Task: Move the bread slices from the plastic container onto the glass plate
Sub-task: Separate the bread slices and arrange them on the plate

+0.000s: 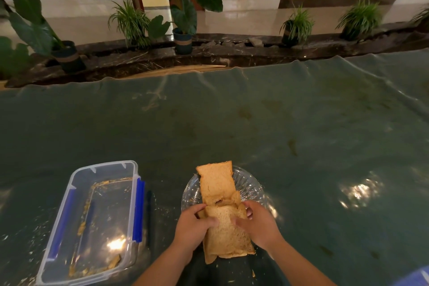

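Both hands, L [193,225] & R [257,222], grip a bread stack [226,237] over near rim of glass plate [251,187]; more slices [217,182] lie on it. Container [92,220] left, w/ crumbs only.

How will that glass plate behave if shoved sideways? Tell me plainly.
The glass plate would probably slide easily, since the table cover looks glossy. It looks rigid and breakable. The bread slices overhang its near rim, so they might slip off; both the left hand and right hand hold them.
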